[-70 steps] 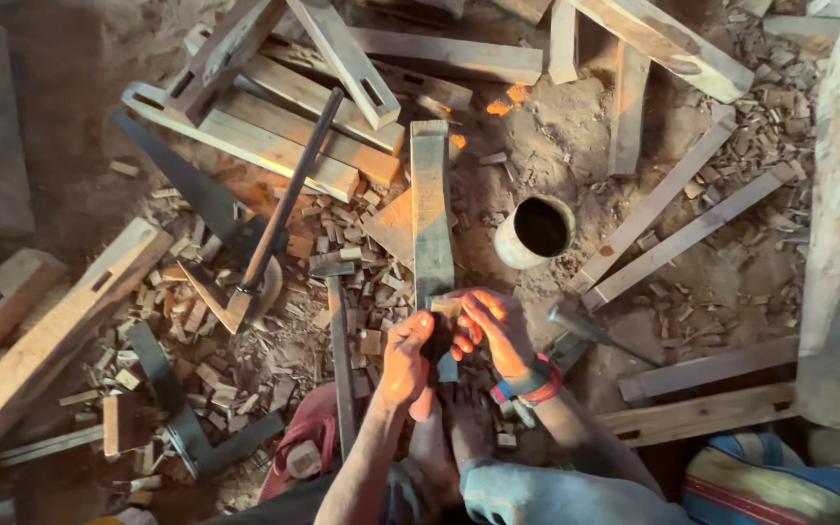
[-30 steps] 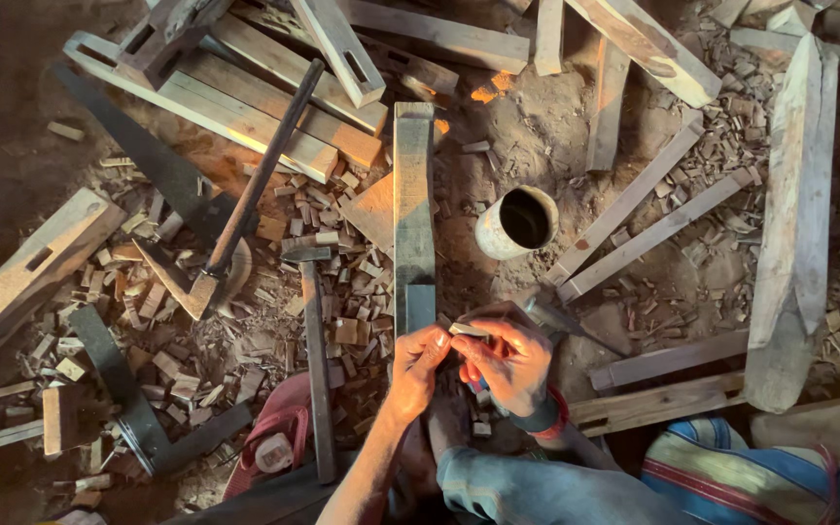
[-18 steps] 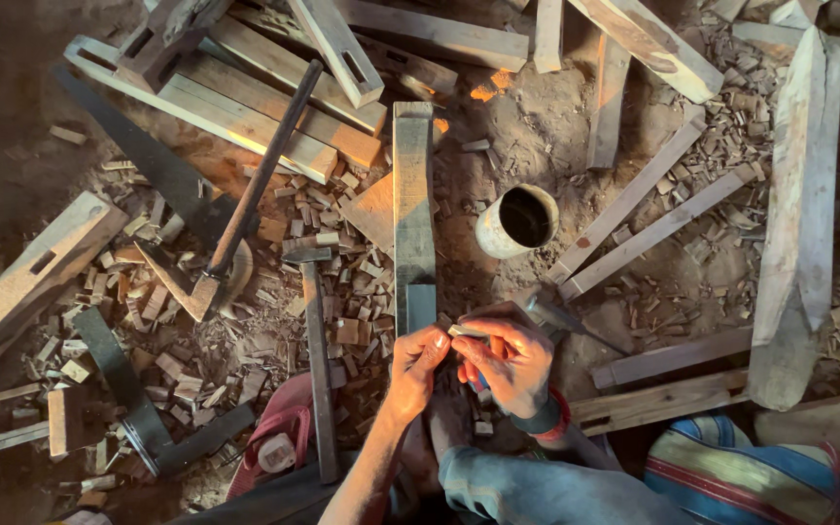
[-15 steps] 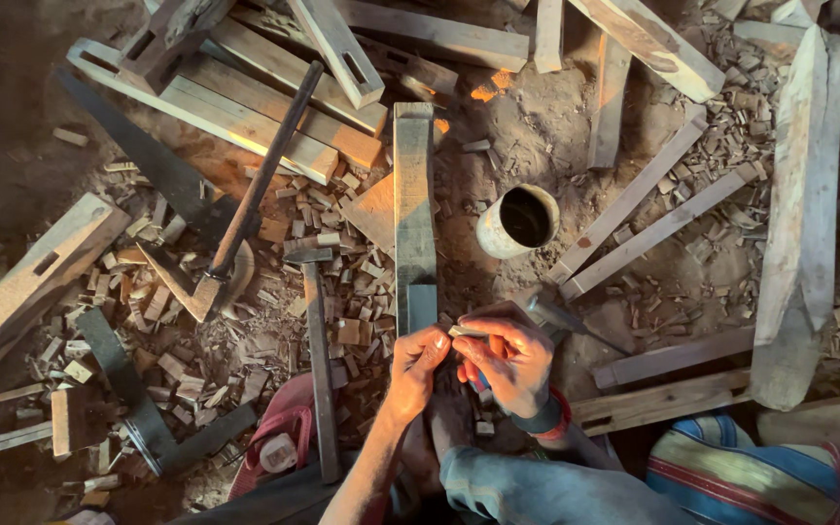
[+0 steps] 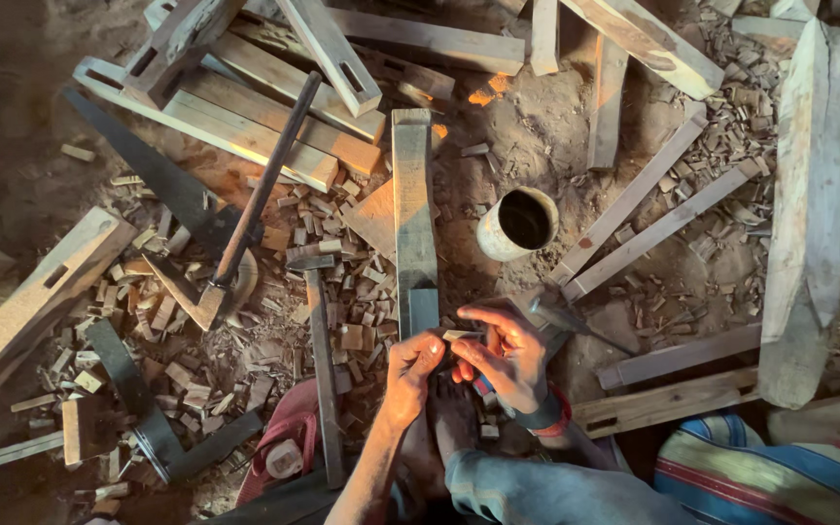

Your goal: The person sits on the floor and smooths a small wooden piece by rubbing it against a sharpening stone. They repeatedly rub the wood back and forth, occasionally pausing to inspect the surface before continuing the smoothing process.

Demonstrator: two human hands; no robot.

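Small wood chip (image 5: 461,335), pale, flat: pinched between fingertips of both hands, just below near end of long upright wood bar (image 5: 413,224) lying on dirt floor (image 5: 12,117). Head view only. Left hand (image 5: 410,374): thumb + fingers closed onto chip's left end, knuckles bent, wrist coming up from bottom edge. Right hand (image 5: 506,355): index finger stretched over chip's right end, thumb under, so grip of both hands is grasping the chip; red band at right wrist. Person's bare foot (image 5: 454,418) sits between the two forearms, toes pointing at bar end. Left of bar: hammer (image 5: 313,340) w/ long dark handle lying parallel to bar, head at top; heap of wood offcuts (image 5: 245,321) around it. Further left: handsaw (image 5: 162,185) w/ dark blade running diagonally, adze-type tool (image 5: 255,194) w/ long handle crossing it. Right of bar: open cylindrical tin (image 5: 519,222), pale outside, dark inside, near but not touching. Slats + mortised frame pcs (image 5: 245,107) scattered top and right. Striped cloth (image 5: 760,476) at bottom right corner.
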